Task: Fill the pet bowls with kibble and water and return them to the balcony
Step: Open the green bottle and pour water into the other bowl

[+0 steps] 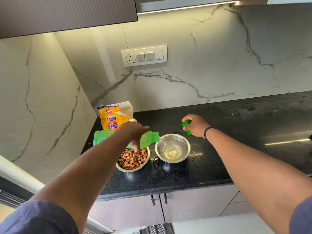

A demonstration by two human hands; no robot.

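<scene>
Left hand point(135, 132) is wrapping its grip around the middle of a green bottle point(148, 138), fingers curled over the top and thumb underneath. The bottle is lying nearly horizontal, mouth pointing right, base pointing left. A thin clear stream of water point(163, 143) is running from the mouth into the water bowl point(172, 147).

The water bowl is round, polished steel, sitting on the black surface point(168, 179); it is holding a shallow pool at the bottom, with most of the inner wall showing bare. Just beside it on the left, rims close but apparently apart, the kibble bowl point(133, 160) is standing, same steel type, heaped with brown and tan kibble point(131, 159). The bottle body is hanging over the far edge of the kibble bowl.

Right hand point(195, 124) is hovering behind and right of the water bowl, grip closed around a green cap point(186, 124); a dark band is sitting on the wrist.

A yellow kibble bag point(112, 119) is standing upright in the left rear corner against the marble wall. One stray kibble piece is lying left of the bottle base.

Small wet patches are showing on the surface around the water bowl. Both bowls are sitting back from the front edge. The surface to the right is running long and open.
</scene>
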